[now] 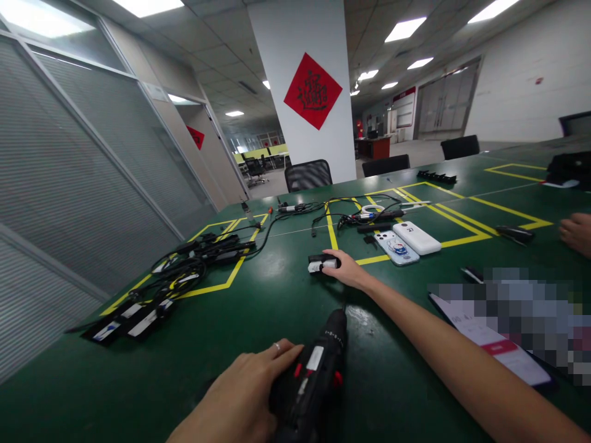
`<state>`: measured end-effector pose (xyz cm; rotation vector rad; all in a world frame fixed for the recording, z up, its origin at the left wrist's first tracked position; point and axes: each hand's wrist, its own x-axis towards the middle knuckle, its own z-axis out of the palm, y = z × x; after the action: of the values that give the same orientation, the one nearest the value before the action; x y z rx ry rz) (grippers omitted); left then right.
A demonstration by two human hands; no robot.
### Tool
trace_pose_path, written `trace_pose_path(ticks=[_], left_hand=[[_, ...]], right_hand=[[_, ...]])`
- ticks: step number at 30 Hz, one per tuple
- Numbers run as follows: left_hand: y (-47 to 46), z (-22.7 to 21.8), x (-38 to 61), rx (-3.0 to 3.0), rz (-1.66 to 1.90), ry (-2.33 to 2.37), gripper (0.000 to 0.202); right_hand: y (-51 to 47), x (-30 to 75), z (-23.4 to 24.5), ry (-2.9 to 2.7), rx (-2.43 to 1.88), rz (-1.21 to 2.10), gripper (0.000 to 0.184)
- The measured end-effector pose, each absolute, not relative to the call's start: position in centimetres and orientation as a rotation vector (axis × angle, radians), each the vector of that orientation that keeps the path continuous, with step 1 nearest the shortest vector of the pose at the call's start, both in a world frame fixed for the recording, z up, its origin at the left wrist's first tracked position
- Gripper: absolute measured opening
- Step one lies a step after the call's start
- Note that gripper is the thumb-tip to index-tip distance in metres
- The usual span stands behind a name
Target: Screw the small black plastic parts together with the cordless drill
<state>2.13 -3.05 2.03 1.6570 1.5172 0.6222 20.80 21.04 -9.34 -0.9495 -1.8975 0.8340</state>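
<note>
My left hand rests on a black cordless drill lying on the green table near me, fingers laid along its body with a ring on one finger. My right hand reaches forward across the table and closes on a small black and white block, which looks like a battery pack. The drill's nose points away from me toward that hand.
Two phones lie inside yellow tape lines beyond my right hand. Cables and black adapters spread at the left. Papers lie at the right. Another person's hand shows at the right edge. Chairs stand behind the table.
</note>
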Motion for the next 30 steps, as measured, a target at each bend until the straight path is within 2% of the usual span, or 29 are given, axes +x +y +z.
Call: trace_pose_path(ticks=[3,6,10,13,15,18,20,24,30], left_hand=[[-3.0,1.1,4.0,2.027,0.180,1.566,0.071],[-3.1,0.5,5.3,2.159,-0.089,1.543,0.082],[-2.7,1.4,5.6,2.165,-0.172,1.468,0.087],[-0.5,2.8,4.8,2.198,-0.171,1.328,0.086],[2.5,3.0,4.2,2.267,-0.035,1.357,0.068],[8.3,1.1,4.0,2.446,0.395,1.688,0.046],[11.8,-1.3,4.1,2.531,0.659,1.854,0.041],[15.6,-5.1,3.7,2.557,0.870,1.813,0.034],[16.3,-6.4,3.2,2.441,1.072,1.681,0.023]], right_hand=[[21.3,20.9,-9.2,-1.894,-0.953,0.890,0.055],[21.6,21.2,-8.7,-1.903,-0.954,0.975,0.055],[22.0,21.5,-7.9,-1.940,-0.989,1.051,0.054],[22.4,21.6,-7.5,-1.909,-1.072,0.959,0.049],[22.6,21.6,-7.3,-1.851,-1.128,0.857,0.044],[22.5,21.6,-6.8,-1.792,-1.181,0.708,0.038],[22.3,21.4,-6.5,-1.765,-1.208,0.567,0.033],[21.5,20.8,-5.8,-1.726,-1.167,0.366,0.026],[20.7,20.1,-5.7,-1.771,-1.112,0.369,0.024]])
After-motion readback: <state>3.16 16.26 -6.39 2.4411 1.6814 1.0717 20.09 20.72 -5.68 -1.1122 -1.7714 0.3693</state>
